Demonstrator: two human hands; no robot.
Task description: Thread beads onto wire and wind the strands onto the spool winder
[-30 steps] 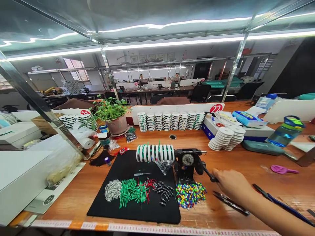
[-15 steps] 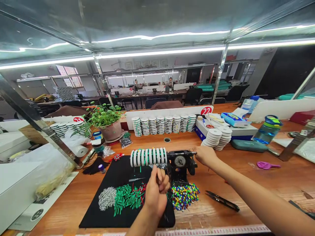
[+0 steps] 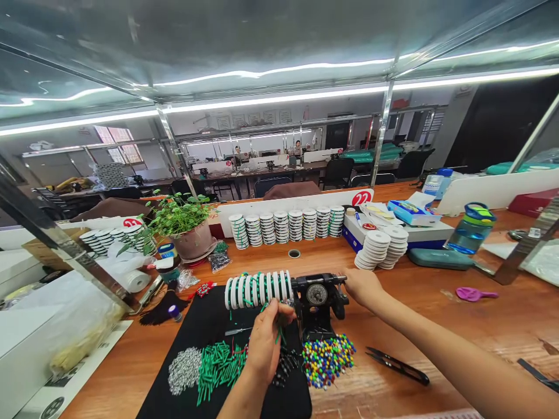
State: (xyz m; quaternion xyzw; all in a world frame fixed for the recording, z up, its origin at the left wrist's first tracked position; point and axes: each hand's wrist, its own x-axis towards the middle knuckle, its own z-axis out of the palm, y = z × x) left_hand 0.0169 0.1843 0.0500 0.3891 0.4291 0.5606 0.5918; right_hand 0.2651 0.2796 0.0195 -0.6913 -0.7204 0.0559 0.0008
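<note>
Curling in just below the row of white spools (image 3: 257, 290) comes the left hand (image 3: 263, 342), thumb and fingers drawn close together; green shows beside them, but whether it's pinched I can't tell. Over at the outer end of the black winder (image 3: 318, 298), the right hand (image 3: 361, 287) has its fingers bent round; its grip is hidden. The spools sit side by side on the winder's shaft, above the black mat (image 3: 201, 319).

Here's the danger: a turn of the shaft with fingers this near could snag a loose green end (image 3: 230, 315) hanging at the far-left spool, or nip a fingertip against a rim. Uneven tension might cross the strands, too.

And what a change from a second ago! Then, no left hand in view, and the right was lower, out on the crank handle; now it's up by the shaft end.
</note>
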